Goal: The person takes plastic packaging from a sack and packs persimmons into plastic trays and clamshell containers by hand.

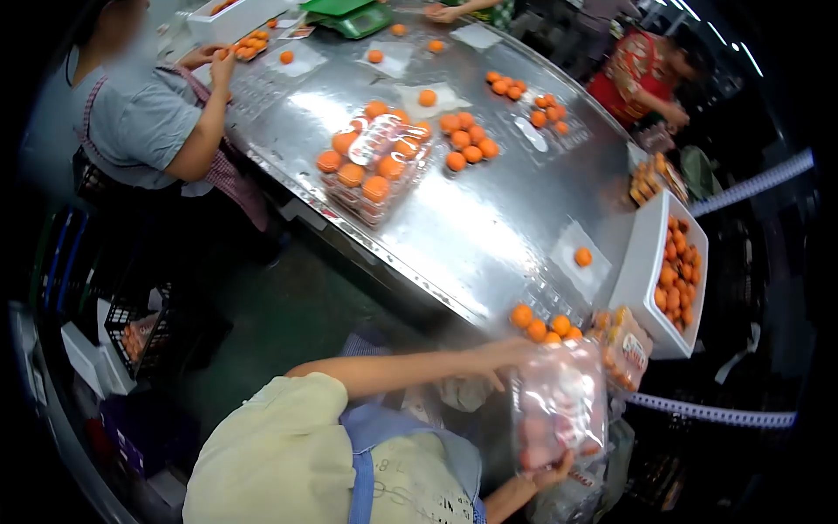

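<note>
Right here at the front, the right hand [552, 472] grips a clear pack [560, 406] by its lower edge, fruit showing blurrily inside. The left hand [506, 353] is up at the other end, too smeared to tell whether it grips or just touches. The pack looks filled; whether it's fully shut, I can't tell.

Just beyond, loose oranges [536, 330] sit at the table edge, and beside them is a labelled pack [625, 348], looking filled. Alongside, the white box [616, 293] has plenty of fruit out of any pack, and a single orange [583, 257] lies on paper.

Over to mid-table: filled packs [374, 166], apparently stacked, gleaming on top. Next to them, an uncovered cluster [470, 141], not closed up by the look of it. Farther on, more uncovered fruit [548, 114], while a co-worker [144, 118] handles oranges at the far left.
</note>
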Action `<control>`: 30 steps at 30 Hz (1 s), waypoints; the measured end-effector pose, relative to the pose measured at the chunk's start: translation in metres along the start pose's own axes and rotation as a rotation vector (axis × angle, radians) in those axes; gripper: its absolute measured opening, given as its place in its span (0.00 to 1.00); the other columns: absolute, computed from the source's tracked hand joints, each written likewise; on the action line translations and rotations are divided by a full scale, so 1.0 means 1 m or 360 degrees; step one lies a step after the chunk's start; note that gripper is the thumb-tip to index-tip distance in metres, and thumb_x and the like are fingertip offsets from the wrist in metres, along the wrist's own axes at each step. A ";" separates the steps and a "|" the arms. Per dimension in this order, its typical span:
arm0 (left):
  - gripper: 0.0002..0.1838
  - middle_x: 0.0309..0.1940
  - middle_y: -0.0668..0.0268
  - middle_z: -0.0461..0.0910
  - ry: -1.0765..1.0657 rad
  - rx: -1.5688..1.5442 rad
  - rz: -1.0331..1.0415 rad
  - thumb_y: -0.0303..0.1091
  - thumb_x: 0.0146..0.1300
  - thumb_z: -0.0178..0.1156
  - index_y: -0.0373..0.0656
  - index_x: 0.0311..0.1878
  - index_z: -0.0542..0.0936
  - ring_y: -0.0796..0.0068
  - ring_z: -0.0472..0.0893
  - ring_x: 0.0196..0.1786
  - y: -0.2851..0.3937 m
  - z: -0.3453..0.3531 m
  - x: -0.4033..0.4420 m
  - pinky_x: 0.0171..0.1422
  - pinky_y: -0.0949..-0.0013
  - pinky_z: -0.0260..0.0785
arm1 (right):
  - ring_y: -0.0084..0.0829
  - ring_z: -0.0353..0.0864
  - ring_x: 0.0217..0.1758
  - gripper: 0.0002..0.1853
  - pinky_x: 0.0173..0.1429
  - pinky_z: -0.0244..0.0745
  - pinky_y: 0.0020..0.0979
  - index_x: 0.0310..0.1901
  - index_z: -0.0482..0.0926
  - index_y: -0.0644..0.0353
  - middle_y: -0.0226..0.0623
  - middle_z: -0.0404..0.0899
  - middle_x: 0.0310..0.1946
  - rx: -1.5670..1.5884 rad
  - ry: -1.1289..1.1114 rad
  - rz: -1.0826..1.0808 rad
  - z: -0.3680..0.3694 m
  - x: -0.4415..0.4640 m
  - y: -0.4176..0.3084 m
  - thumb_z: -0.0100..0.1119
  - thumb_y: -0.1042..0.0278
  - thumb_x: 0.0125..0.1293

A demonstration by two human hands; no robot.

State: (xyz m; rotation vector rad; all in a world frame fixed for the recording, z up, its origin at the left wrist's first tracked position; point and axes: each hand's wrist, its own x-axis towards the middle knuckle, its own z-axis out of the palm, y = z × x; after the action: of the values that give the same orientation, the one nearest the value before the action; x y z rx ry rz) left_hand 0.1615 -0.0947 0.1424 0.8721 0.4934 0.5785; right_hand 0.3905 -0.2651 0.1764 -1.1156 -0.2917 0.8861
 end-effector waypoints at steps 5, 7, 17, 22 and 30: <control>0.28 0.47 0.56 0.71 0.0761 -0.0245 0.0017 0.32 0.64 0.56 0.45 0.65 0.58 0.74 0.78 0.37 0.007 -0.079 -0.048 0.33 0.71 0.79 | 0.39 0.74 0.51 0.23 0.55 0.71 0.43 0.50 0.72 0.66 0.42 0.75 0.47 -0.0133 -0.0384 0.0604 0.105 0.055 0.069 0.55 0.60 0.56; 0.26 0.47 0.56 0.72 0.0976 -0.0226 0.0063 0.32 0.64 0.57 0.43 0.63 0.61 0.74 0.79 0.35 0.013 -0.101 -0.054 0.32 0.71 0.79 | 0.39 0.76 0.51 0.22 0.55 0.72 0.41 0.53 0.70 0.70 0.45 0.75 0.49 -0.0144 -0.0760 0.0683 0.128 0.093 0.097 0.53 0.65 0.59; 0.28 0.46 0.51 0.77 0.1658 -0.0092 -0.0036 0.28 0.59 0.61 0.34 0.61 0.63 0.71 0.81 0.27 0.035 -0.188 -0.031 0.28 0.74 0.77 | 0.24 0.75 0.39 0.22 0.43 0.71 0.25 0.50 0.71 0.70 0.36 0.77 0.40 -0.0801 -0.0937 0.0623 0.229 0.174 0.188 0.63 0.64 0.60; 0.26 0.48 0.53 0.76 0.1599 -0.0075 -0.0126 0.31 0.61 0.59 0.33 0.61 0.64 0.71 0.82 0.30 0.045 -0.205 -0.027 0.31 0.74 0.78 | 0.29 0.77 0.40 0.24 0.44 0.72 0.28 0.51 0.69 0.72 0.42 0.77 0.40 -0.1226 -0.1107 0.0522 0.227 0.188 0.197 0.62 0.64 0.59; 0.18 0.52 0.51 0.72 0.1480 -0.0090 -0.0238 0.25 0.69 0.39 0.31 0.61 0.64 0.62 0.81 0.44 0.049 -0.226 -0.041 0.43 0.68 0.80 | 0.50 0.70 0.54 0.24 0.59 0.64 0.41 0.50 0.72 0.66 0.50 0.74 0.47 -0.1979 -0.1628 -0.0683 0.297 0.126 0.149 0.63 0.69 0.50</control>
State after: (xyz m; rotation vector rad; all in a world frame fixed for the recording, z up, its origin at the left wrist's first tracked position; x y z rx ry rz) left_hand -0.0214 0.0309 0.0649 0.4617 1.3625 0.8423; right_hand 0.2192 0.0454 0.1512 -1.4967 -2.0555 0.7893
